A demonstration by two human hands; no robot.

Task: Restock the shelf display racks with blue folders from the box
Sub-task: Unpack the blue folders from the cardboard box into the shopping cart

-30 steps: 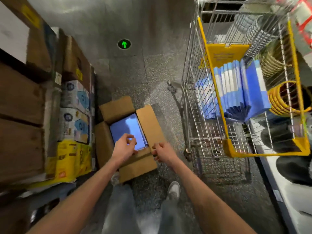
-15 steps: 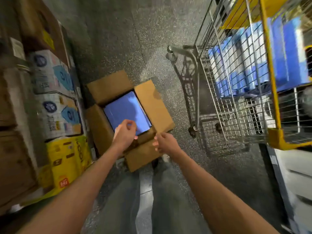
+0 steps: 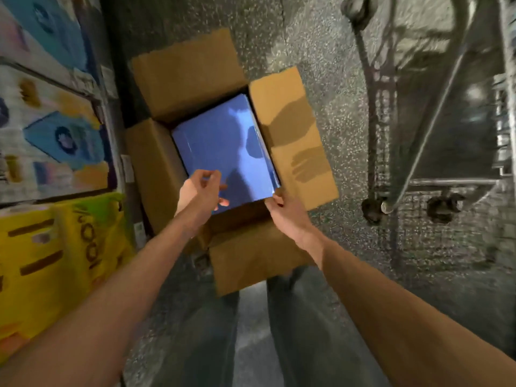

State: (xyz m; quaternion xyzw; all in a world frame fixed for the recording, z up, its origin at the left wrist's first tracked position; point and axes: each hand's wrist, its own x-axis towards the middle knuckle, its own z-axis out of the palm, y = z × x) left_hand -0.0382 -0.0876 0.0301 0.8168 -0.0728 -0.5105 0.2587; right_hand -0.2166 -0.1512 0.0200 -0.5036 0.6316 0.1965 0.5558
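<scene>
An open cardboard box stands on the floor in front of me, its flaps spread out. A stack of glossy blue folders lies flat inside and fills the opening. My left hand is over the near left part of the top folder, fingers and thumb curled on its surface at the near edge. My right hand grips the stack's near right corner, with its fingertips hidden behind the folder edge and the box flap.
Stacked printed cartons and a yellow pack line the left side, close to the box. The lower frame and wheels of a wire trolley stand to the right. My legs are just behind the near flap, on speckled floor.
I have leaned down, so the box now looks larger and the trolley basket has left the view. My right hand has gone from the flap to the folders' near right corner.
</scene>
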